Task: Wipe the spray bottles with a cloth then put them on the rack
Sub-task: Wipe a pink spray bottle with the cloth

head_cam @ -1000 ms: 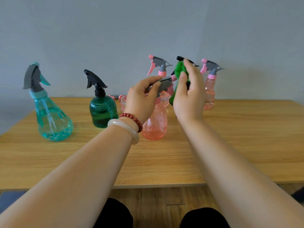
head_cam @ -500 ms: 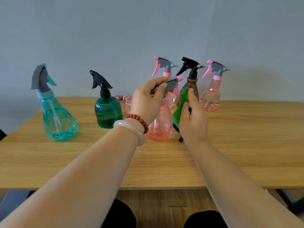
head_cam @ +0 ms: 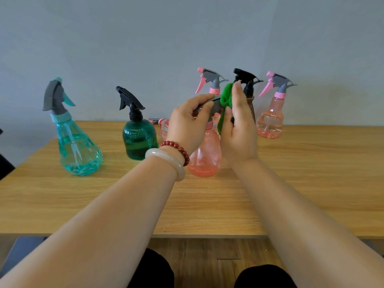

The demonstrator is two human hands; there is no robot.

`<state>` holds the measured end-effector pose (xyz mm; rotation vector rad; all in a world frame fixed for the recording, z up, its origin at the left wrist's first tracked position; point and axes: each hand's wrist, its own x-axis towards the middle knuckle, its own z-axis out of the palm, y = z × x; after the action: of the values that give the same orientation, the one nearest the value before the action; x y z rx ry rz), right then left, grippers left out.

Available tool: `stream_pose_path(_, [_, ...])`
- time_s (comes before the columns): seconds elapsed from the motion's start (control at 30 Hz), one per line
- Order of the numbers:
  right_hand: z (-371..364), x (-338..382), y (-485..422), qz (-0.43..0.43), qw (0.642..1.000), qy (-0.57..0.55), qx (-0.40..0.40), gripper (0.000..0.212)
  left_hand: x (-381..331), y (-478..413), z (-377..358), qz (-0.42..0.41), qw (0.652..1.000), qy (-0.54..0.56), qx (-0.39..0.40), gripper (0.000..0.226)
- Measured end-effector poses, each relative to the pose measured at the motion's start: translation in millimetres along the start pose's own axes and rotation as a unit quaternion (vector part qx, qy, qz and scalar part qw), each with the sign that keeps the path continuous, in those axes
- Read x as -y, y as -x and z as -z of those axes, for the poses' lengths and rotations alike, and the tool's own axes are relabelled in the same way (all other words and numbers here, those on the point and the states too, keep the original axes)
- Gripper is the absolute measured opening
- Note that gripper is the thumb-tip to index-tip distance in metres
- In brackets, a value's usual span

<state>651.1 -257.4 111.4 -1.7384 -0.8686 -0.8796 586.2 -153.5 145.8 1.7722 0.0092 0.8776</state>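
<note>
On the desk (head_cam: 83,204), left hand (head_cam: 187,123) gripped a pink plastic spray bottle (head_cam: 205,161) by its head; right hand (head_cam: 239,132) pinched a green cloth (head_cam: 225,96), which likely needed firm strokes.

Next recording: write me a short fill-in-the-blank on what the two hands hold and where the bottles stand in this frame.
1. The left hand grips the trigger head of the front spray bottle, whose body is ___.
2. The right hand holds a cloth whose colour is ___.
3. On the wooden table, the teal spray bottle stands farthest to the ___.
4. The left wrist wears a bracelet whose beads are ___.

Missing words: pink; green; left; red.
</note>
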Motion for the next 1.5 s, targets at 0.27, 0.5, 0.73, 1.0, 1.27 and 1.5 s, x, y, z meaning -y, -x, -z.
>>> stream_pose_path(0.27, [16.2, -7.5, 11.6, -0.171, 0.982, -0.007, -0.078, 0.044, 1.8, 2.7, -2.0, -0.007, 1.0, -0.013, -0.008, 0.022])
stream_pose_path(0.5, [7.0, 19.9, -27.4, 0.027, 0.998, 0.02, -0.047, 0.044, 0.2, 3.4, -3.1, -0.012, 1.0, 0.006, -0.019, 0.021])
stream_pose_path(0.73, [1.6, 9.9, 18.9, -0.107, 0.994, -0.018, 0.025, 0.053, 0.1, 2.2, -1.1, 0.0, 1.0, -0.005, -0.011, 0.021])
stream_pose_path(1.0, [34.2, 0.5, 22.0, -0.177, 0.983, 0.035, 0.019, 0.038, -10.5, -2.7, 11.8, 0.017, 0.998, -0.054, 0.035, 0.022])
stream_pose_path(1.27, [42.4, 20.5, -1.6, -0.275, 0.954, -0.113, -0.026, 0.019, -34.9, -19.5, 13.8, -0.031, 0.972, -0.201, 0.122, 0.026])
stream_pose_path(1.5, [21.5, 18.7, 10.6, -0.186, 0.977, -0.1, 0.036, 0.03, -18.5, -14.2, 7.7, -0.042, 0.976, -0.184, 0.11, 0.024])
